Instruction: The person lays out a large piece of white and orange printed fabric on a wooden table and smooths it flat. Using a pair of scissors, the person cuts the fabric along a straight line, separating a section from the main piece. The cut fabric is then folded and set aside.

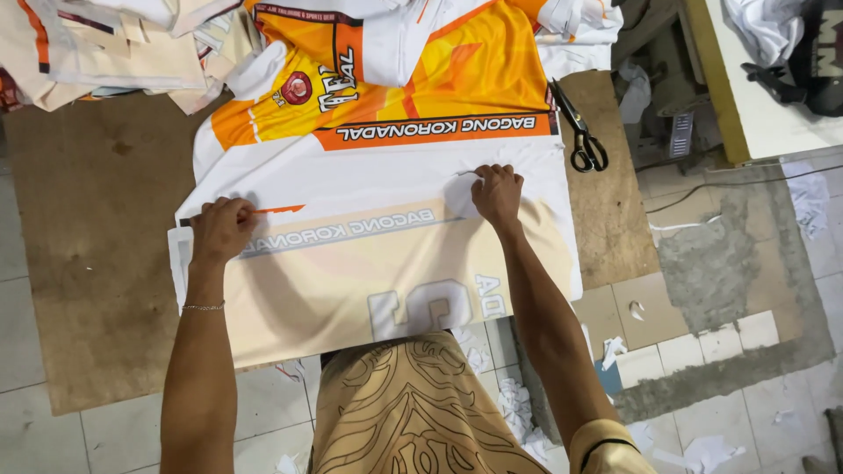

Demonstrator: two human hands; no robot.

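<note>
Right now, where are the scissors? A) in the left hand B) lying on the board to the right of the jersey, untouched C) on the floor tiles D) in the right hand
B: the black-handled scissors lie on the brown board just past the right edge of the orange and white jersey, while the left hand and right hand both press on the fabric, away from them.

Person, bare forearms: thin silver chain bracelet (204,306) at left wrist; tan garment (413,412) with dark swirling line pattern; tan right sleeve, dark-trimmed.
</note>
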